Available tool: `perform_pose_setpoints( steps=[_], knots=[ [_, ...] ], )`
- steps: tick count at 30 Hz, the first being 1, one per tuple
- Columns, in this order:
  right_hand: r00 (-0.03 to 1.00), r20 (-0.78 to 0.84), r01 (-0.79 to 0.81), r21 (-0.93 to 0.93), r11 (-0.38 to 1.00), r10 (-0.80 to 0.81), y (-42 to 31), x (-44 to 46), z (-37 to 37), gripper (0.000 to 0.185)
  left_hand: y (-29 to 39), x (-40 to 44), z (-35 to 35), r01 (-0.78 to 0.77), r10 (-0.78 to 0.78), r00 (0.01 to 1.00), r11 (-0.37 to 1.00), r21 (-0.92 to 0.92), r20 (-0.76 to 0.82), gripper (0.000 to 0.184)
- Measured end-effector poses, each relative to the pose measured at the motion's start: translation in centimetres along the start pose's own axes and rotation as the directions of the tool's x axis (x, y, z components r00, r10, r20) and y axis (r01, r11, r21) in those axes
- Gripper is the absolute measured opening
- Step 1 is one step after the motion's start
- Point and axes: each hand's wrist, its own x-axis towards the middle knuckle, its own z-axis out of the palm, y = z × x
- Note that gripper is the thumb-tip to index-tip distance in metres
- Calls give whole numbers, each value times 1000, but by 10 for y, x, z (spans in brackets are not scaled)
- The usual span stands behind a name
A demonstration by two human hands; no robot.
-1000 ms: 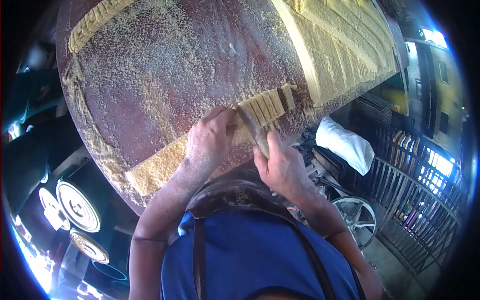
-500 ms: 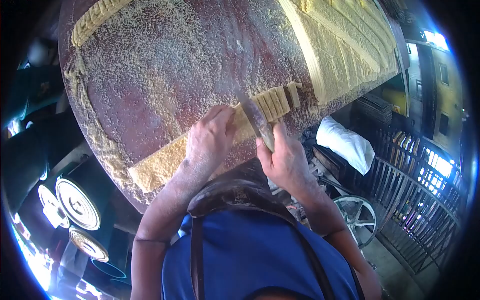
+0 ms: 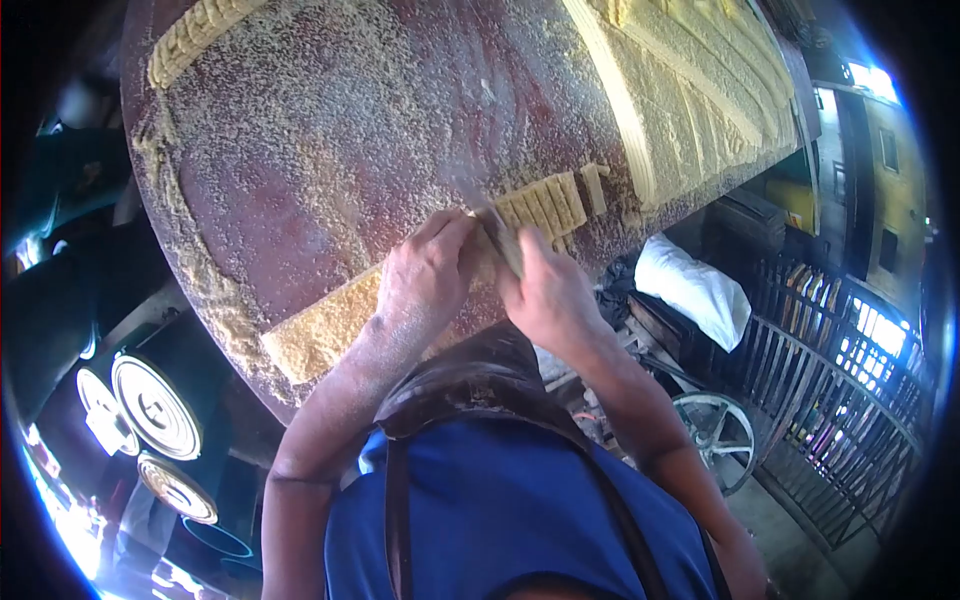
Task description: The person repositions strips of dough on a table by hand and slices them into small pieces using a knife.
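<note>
uncut strip [image 3: 320,335]: lies along the near edge of the surface [image 3: 440,100], running under the left hand; i judge this length unsliced.
left hand [image 3: 425,270]: my grip is bent over the strip, touching it beside the blade; whether it pinches, i cannot tell.
knife [image 3: 503,245]: crosses the strip just left of the cut part.
right hand [image 3: 550,295]: my grip is closed around the handle.
cut slices [image 3: 545,205]: sit in a close row, done, i judge.
loose slice [image 3: 595,188]: stands apart at the row's right end.
</note>
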Motion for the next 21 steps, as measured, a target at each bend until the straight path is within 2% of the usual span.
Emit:
perform_pose_setpoints(
  steps=[2, 4, 6, 7, 11, 14, 16, 17, 18, 21],
  knots=[
    [987, -129, 106, 96, 990, -94, -2, -26, -7, 27, 1, -5, -5, -10, 11, 1000, 999, 32, -15, 26],
    [986, -144, 102, 91, 991, -88, -2, -39, -3, 27, -1, -9, -7, 41, -41, 999, 999, 11, -2, 28],
    [974, -128, 177, -83, 981, -186, -5, -45, 3, 31, -7, -10, -5, -5, 5, 1000, 1000, 14, -14, 28],
    [999, -23, 36, -49, 998, -37, -9, -50, -1, 28, -10, -9, -5, -44, 44, 999, 999, 16, -30, 27],
    [998, 60, 4, -25, 1000, -2, -17, -32, -5, 27, -3, -7, -8, -9, 9, 1000, 1000, 8, -15, 25],
    [1000, 21, 4, 6, 1000, -4, 0, 2, 33, 26, 0, -9, -9, 49, -49, 998, 999, 9, 34, 22],
    [997, -52, 54, 1, 999, -54, -6, 1, 28, 27, -1, -10, -9, -1, 1, 999, 1000, -5, -39, 22],
    [1000, -18, 3, -17, 1000, -3, -9, -3, 19, 28, -6, -12, -4, -9, 10, 997, 1000, 20, -82, 23],
    [1000, -25, 17, -21, 1000, -17, -12, -8, 10, 28, -6, -10, -8, -15, 17, 995, 1000, 26, -96, 23],
    [992, -108, 72, 98, 993, -62, -22, -41, -3, 26, -5, -19, -17, 42, -41, 998, 999, 24, -39, 27]
  ],
)
